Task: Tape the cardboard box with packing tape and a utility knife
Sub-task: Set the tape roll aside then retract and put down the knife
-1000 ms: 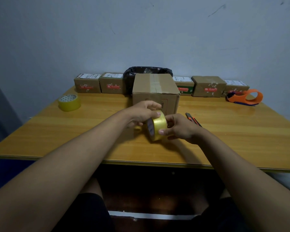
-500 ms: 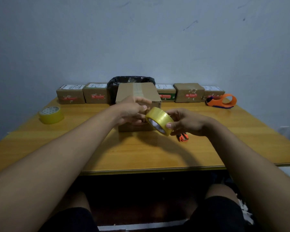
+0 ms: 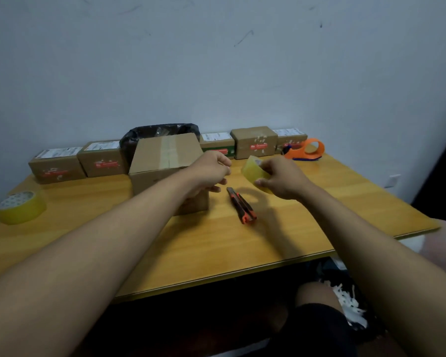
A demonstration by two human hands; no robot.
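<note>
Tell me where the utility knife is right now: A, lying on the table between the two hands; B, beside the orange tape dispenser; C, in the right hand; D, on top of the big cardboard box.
A: the utility knife lies flat on the table, while the right hand holds the tape roll.

Tape roll [image 3: 250,169] in right hand [image 3: 283,180]

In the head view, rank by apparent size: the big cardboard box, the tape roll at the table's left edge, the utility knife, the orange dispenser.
1. cardboard box
2. tape roll
3. orange dispenser and utility knife: look alike; the dispenser sits farther away, so unranked.
</note>
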